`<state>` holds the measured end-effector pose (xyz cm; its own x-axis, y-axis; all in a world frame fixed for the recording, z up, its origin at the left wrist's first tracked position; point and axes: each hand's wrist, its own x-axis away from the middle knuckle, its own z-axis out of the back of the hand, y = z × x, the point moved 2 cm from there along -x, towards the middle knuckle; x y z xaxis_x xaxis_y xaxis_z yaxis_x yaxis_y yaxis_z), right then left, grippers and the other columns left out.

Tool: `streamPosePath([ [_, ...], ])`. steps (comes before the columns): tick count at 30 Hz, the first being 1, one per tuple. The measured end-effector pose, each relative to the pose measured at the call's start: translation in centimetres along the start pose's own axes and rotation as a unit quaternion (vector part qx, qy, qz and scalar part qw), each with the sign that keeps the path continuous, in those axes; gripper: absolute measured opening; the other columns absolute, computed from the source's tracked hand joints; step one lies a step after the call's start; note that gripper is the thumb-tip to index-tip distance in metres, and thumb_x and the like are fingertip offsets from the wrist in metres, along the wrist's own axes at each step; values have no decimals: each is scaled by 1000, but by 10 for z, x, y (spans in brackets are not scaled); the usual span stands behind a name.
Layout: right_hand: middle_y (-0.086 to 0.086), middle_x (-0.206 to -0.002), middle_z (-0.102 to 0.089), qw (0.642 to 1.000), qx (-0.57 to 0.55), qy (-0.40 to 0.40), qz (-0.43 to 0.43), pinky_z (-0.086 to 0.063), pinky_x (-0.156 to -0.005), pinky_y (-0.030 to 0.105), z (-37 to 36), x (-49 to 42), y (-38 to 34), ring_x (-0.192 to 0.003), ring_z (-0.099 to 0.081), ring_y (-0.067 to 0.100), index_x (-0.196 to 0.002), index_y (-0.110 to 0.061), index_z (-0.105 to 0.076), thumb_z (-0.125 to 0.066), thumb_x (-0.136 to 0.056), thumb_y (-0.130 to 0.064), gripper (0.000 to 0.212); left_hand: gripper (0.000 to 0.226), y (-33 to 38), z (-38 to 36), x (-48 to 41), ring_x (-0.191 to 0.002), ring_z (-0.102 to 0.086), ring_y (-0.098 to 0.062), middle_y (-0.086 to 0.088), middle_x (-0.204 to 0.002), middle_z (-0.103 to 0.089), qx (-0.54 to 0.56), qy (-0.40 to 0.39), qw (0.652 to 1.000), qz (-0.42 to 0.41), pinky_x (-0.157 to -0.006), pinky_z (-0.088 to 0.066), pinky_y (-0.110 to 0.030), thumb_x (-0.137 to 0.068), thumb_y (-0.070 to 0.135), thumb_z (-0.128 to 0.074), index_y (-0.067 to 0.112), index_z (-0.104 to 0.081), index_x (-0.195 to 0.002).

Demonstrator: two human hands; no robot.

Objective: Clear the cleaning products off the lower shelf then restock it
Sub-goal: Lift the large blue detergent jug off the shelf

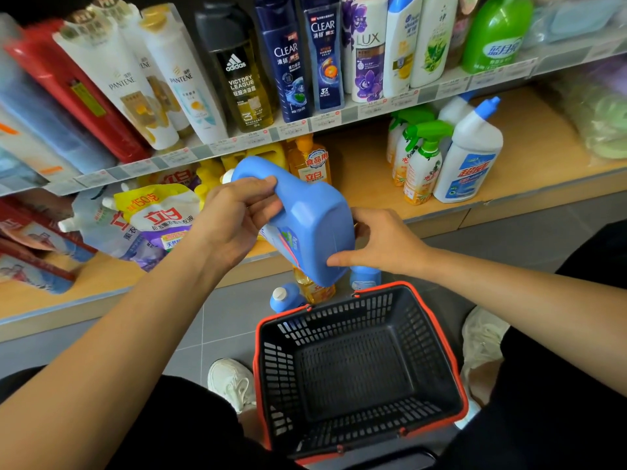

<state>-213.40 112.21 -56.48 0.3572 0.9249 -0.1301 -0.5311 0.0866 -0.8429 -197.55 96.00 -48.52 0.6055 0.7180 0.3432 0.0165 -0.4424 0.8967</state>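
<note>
Blue plastic sits at the centre of the head view: the blue jug (pixel 305 215) hangs in the air, tilted, just in front of the edge of the lower shelf (pixel 529 137) and touching nothing but my two hands. Its long axis runs from the white cap, up-left toward the shelf, down to the base, lower-right and nearer me.

The left grip (pixel 234 222) is clenched on the handle at the cap end and, I judge, takes most of the weight. The right grip (pixel 383 242) clasps the base, thumb along the near edge and fingers curled behind, so it steers the low end.

Directly beneath the base, on the floor (pixel 220 317), two blue bottles (pixel 286 296) and a yellow bottle (pixel 314 286) stand just beyond the far rim of the empty basket (pixel 281 368).

Spray bottles (pixel 422 164), a white cleaner bottle (pixel 470 154) and refill pouches (pixel 159 215) remain on the shelf, so I judge clearing is unfinished. I expect the jug to be set down base-first beside the floor group, with the right grip leading.
</note>
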Motion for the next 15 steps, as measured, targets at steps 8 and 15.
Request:
streamPosePath([
  [8, -21, -81, -74, 990, -135, -43, -17, -51, -62, 18, 8, 3, -2, -68, -68, 4, -99, -31, -71, -80, -77, -41, 26, 22, -5, -1, -2, -56, -66, -13, -2, -62, -66, -37, -15, 999, -3, -54, -54, -18, -87, 2, -67, 9, -70, -67],
  [15, -9, -89, -75, 991, 34, -121, -44, -55, -72, 24, 7, 8, 33, -79, -69, 2, -111, -22, -75, -83, -82, -20, 30, 60, -10, -2, 4, -91, -66, -28, -19, -103, -76, -149, -51, 986, -47, -69, -53, -26, -69, 25, -84, -14, -66, -111],
])
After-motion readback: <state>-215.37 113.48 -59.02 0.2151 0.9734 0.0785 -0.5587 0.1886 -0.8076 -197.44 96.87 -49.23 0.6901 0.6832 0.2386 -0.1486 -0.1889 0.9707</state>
